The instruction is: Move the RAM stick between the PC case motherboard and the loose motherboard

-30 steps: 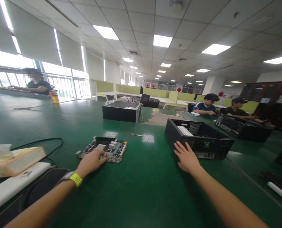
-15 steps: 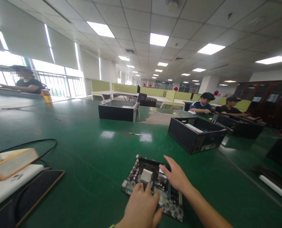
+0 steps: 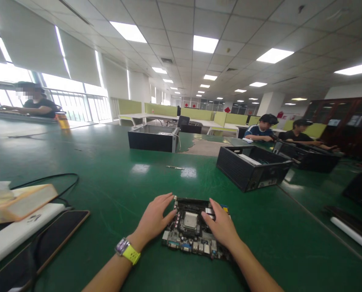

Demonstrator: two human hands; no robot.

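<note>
A motherboard (image 3: 196, 233) lies on the green table in front of me, its row of ports facing me. A square metal-topped processor (image 3: 190, 221) sits near its middle. My left hand (image 3: 154, 217), with a yellow-green strapped watch (image 3: 128, 250) on the wrist, holds the board's left edge, thumb and forefinger at the far left corner. On the opposite side my right hand (image 3: 222, 227) grips the right edge, its thumb over the top face and its forefinger towards the far edge. The undersides of both hands are hidden.
Beyond the board lies a thin memory-stick-like strip (image 3: 175, 168). Open black computer cases stand farther back (image 3: 153, 138) and at right (image 3: 254, 167). At left are a phone-like dark slab (image 3: 59, 237), a white power bank-like block (image 3: 25, 233), a tissue pack (image 3: 22, 200) and a cable. Other people sit around.
The motherboard has turned, bringing its ports round to face me. My left hand has moved from its near side to its left edge; my right hand has settled on the right edge.
</note>
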